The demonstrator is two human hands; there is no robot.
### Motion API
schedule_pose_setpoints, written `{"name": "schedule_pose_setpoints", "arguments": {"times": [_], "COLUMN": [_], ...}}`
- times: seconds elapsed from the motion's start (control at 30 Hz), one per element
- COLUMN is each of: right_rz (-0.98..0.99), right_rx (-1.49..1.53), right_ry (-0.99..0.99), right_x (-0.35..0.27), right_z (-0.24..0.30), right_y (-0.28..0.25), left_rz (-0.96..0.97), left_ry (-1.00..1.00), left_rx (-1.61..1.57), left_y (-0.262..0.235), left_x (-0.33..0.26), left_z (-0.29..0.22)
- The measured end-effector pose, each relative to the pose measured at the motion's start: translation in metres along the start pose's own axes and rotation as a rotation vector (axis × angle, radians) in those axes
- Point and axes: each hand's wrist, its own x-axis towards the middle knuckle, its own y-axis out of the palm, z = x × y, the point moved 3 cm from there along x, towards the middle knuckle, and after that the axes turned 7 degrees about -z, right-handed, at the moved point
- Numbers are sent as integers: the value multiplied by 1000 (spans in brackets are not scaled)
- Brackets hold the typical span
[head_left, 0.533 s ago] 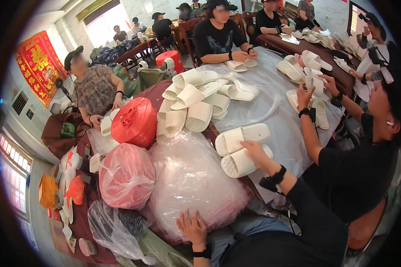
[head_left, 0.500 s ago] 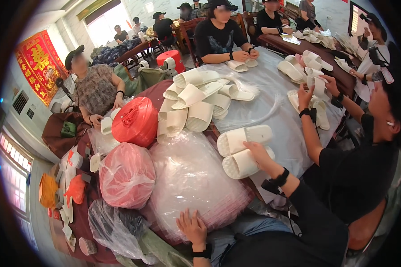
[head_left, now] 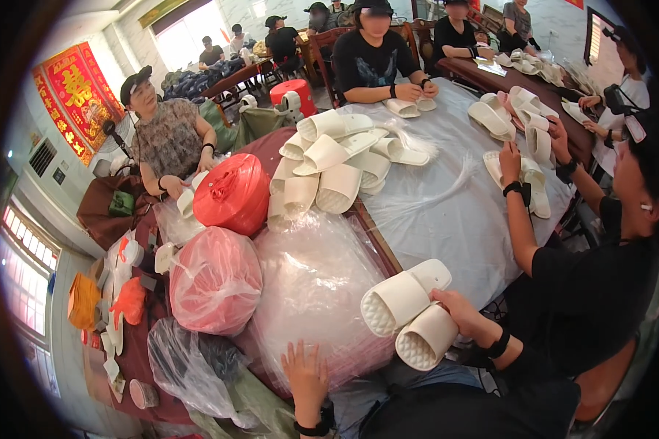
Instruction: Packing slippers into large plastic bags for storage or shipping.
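Observation:
My right hand [head_left: 463, 310] grips a pair of white slippers [head_left: 406, 311], soles facing me, held side by side just off the near edge of the table. My left hand [head_left: 305, 374] lies flat with fingers spread on the near end of a big stack of clear plastic bags [head_left: 311, 285]. Both wrists wear black bands. A heap of more white slippers [head_left: 333, 164] lies on the table beyond the stack.
The round table has a grey cloth [head_left: 447, 212]. A red twine spool [head_left: 232, 194] and a red-filled plastic bag [head_left: 214, 282] sit left of the stack. A person in black [head_left: 586, 293] sits close on my right; other people sit around the table handling slippers.
My right hand has drawn the pair of slippers down off the table toward me. My left hand stays on the plastic stack.

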Motion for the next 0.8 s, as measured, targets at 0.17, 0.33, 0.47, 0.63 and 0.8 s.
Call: {"name": "schedule_pose_setpoints", "arguments": {"times": [0.17,0.33,0.47,0.63,0.8], "right_rz": [145,211,258,307,319], "right_rx": [59,27,-29,-46,-66], "right_ry": [-17,-40,-46,16,21], "right_x": [3,3,-5,-6,-9], "right_z": [-9,-11,-10,-21,-21], "right_y": [13,16,22,28,26], "left_rz": [36,69,87,125,193], "left_ry": [-32,-20,-5,7,56], "left_rx": [41,30,-40,-118,-251], "left_y": [24,31,27,25,17], "left_x": [-4,-2,1,-5,3], "left_z": [24,22,26,47,49]}}
